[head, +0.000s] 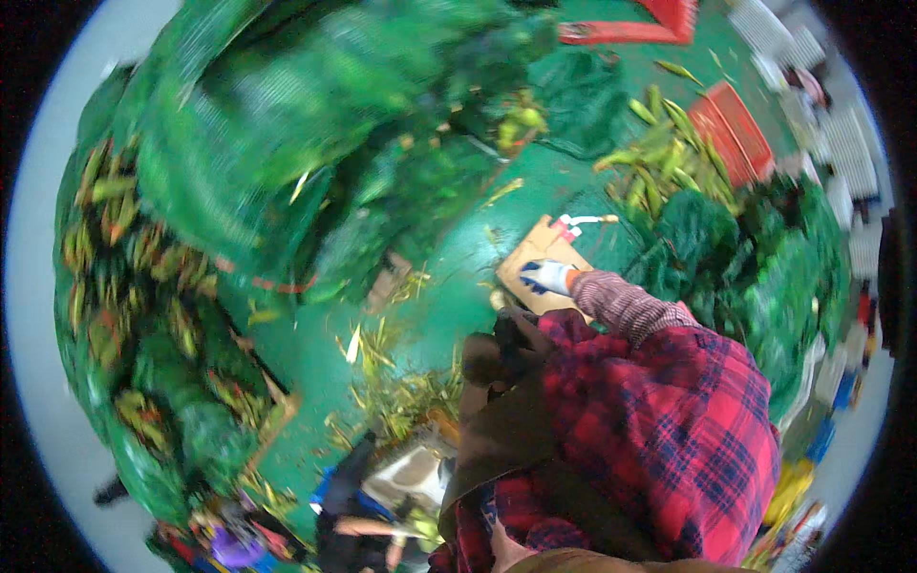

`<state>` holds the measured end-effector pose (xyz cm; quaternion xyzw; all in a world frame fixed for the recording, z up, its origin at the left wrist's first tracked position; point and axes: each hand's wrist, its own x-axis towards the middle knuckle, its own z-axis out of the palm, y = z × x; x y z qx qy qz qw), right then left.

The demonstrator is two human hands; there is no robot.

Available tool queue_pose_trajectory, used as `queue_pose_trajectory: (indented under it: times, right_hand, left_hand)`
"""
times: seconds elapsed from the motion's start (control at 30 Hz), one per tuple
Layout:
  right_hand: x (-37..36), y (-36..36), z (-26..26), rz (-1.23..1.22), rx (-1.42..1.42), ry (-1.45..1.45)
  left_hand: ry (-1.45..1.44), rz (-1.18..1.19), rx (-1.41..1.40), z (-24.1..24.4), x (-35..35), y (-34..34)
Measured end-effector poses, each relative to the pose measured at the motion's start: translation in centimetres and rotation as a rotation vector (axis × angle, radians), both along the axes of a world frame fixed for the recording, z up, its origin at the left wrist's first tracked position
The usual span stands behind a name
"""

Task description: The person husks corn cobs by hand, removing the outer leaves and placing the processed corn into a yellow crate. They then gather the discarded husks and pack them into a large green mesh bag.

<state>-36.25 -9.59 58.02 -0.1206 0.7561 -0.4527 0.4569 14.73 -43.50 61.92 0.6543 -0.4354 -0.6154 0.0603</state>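
Note:
My right hand [546, 276], in a white glove with dark blue fingers, lies over a tan wooden board [526, 247] on the green floor. Its fingers look spread, and nothing shows in its grasp. Beside the board's far edge is a small white and pink object [571, 228], too blurred to name. My left hand is out of view. Past the board, green ears of corn in their husks [663, 154] lie heaped against a red plastic crate [738, 136].
Green net sacks [308, 143] bulge ahead; another sack [781, 265] stands at right. More husked produce [114, 215] fills netting at left. Husk scraps [408, 394] litter the floor [308, 351]. Near the bottom, another person's forearm [369, 528] reaches beside a white container [408, 476].

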Motion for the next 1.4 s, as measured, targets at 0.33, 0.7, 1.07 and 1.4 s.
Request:
queue_pose_trajectory:
  times: [0.33, 0.7, 1.07, 1.4]
  right_hand:
    - [9.9, 16.7, 4.1, -0.959, 0.224, -0.235]
    - [50.7, 26.9, 0.4, -1.378, 0.311, -0.503]
    - [48.4, 22.1, 3.4, -1.643, 0.075, -0.715]
    - [18.6, 29.7, -3.2, -0.889, 0.551, -0.247]
  left_hand:
    - [0.196, -1.162, -1.156, 14.5, -37.5, -6.4]
    - [0.581, -1.196, -2.405, 29.4, -66.1, -7.0]
    - [0.191, -1.082, -2.578, 32.1, -68.4, -5.3]
    - [-0.097, -1.344, -2.595, 36.0, -67.6, -3.7]
